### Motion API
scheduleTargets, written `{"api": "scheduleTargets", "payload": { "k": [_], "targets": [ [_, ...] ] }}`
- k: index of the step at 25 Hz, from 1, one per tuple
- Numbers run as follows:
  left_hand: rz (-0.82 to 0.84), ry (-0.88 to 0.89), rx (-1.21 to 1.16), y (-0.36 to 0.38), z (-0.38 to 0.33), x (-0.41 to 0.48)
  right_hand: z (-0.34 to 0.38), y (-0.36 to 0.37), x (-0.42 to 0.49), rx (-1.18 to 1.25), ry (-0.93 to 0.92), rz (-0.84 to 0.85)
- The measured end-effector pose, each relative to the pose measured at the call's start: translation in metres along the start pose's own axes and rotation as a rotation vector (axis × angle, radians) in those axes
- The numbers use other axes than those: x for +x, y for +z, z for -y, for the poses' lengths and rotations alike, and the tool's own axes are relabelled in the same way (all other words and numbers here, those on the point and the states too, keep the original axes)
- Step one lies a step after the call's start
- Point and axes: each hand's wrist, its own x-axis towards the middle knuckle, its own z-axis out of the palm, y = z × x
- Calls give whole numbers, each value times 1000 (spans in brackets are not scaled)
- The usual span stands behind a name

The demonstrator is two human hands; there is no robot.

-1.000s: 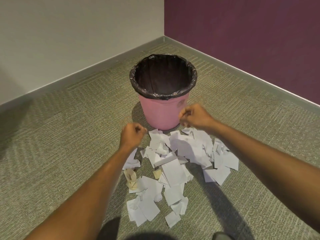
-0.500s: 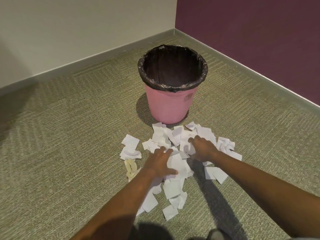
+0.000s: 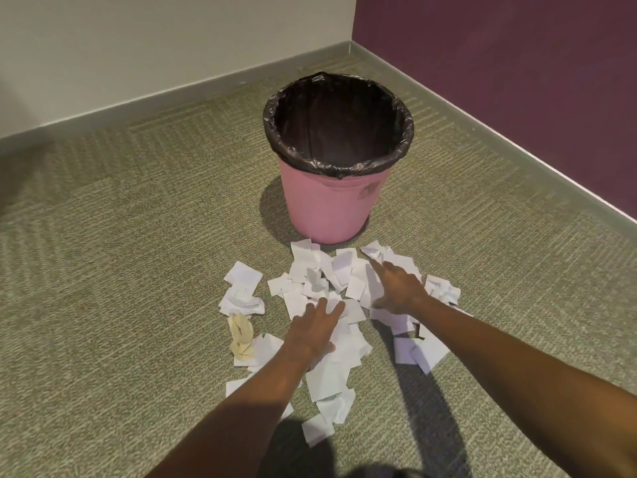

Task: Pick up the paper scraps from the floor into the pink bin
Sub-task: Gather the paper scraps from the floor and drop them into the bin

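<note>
A pink bin (image 3: 329,205) with a black liner (image 3: 339,122) stands upright on the carpet, and I see nothing inside it. Just in front of it lies a heap of white paper scraps (image 3: 324,284), with several more trailing toward me. My left hand (image 3: 315,331) lies flat on the middle of the heap with straight fingers. My right hand (image 3: 396,288) rests on the heap's right part, fingers spread and pointing toward the bin. Neither hand holds a scrap.
A crumpled yellowish scrap (image 3: 241,336) lies at the left of the heap. Green carpet (image 3: 120,270) surrounds everything. A cream wall (image 3: 138,46) and a purple wall (image 3: 517,46) meet in a corner behind the bin.
One second ago both hands hovered as fists above the scraps near the bin. They have come down onto the heap and their fingers have opened out flat.
</note>
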Motion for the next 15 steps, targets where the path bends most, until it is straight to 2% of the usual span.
{"api": "scheduleTargets", "payload": {
  "k": [4, 8, 15],
  "targets": [
    [-35, 36, 34, 6, 1, -1, 6, 8, 3, -66, -56, 36],
    [-52, 74, 88, 4, 0, 1, 12, 8, 2, -133, -91, -27],
    [-94, 26, 64, 8, -3, 0, 22, 2, -10, 174, -24, -43]
  ]
}}
